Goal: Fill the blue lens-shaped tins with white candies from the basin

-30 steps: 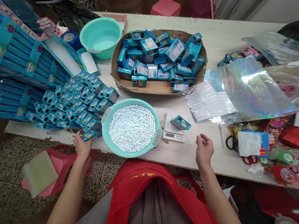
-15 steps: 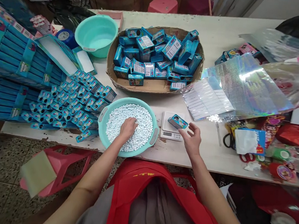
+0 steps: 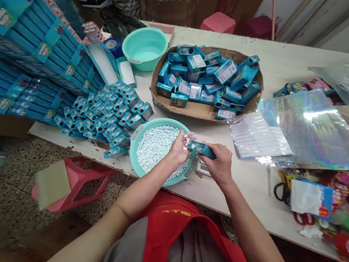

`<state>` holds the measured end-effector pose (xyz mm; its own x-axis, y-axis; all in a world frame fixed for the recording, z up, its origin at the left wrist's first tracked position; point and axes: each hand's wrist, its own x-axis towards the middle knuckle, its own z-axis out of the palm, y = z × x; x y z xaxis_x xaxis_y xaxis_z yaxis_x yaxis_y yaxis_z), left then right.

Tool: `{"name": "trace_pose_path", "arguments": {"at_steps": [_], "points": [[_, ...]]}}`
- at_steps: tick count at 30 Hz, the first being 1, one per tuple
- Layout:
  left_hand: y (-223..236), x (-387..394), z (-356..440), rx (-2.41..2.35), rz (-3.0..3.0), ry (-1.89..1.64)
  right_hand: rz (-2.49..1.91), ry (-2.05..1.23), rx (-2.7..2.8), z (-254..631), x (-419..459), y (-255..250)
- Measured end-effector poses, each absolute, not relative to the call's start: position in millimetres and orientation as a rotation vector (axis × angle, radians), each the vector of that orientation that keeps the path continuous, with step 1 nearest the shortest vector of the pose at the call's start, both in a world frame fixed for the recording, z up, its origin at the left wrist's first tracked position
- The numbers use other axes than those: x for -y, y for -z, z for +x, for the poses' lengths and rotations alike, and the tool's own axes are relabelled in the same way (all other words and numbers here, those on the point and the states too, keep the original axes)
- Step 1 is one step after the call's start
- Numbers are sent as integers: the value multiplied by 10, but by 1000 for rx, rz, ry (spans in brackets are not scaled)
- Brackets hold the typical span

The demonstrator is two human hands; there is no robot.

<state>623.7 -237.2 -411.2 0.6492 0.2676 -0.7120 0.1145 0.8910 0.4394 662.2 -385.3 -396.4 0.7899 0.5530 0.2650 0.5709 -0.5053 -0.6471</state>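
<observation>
Two hands meet at one small box

The right hand has its grip clamped on a blue box, tilted over the right side of the green basin, its holed end towards the left hand. The left grip is loosely cupped, fingers partly apart, with a few white pellets on it. Handling looks best with fingers tight against the hole and pellets fed sparingly, over the basin to catch strays. Mind the edges: the basin sits by the counter's front edge, and a scale lies just under the right hand. The easiest room for the elbow seems rightward, short of the plastic sheets.
</observation>
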Motion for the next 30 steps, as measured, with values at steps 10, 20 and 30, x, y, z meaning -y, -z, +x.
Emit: {"name": "trace_pose_path", "arguments": {"at_steps": [10, 20, 30], "points": [[4180, 1948, 5823, -785, 1154, -143, -1820, -238, 395, 6587, 3796, 4029], [3203, 1374, 4885, -658, 2008, -276, -1560, -291, 429, 6268, 3357, 4044], [4388, -258, 3524, -2297, 1679, -240, -2218, -112, -163, 6628, 4304, 4611]]}}
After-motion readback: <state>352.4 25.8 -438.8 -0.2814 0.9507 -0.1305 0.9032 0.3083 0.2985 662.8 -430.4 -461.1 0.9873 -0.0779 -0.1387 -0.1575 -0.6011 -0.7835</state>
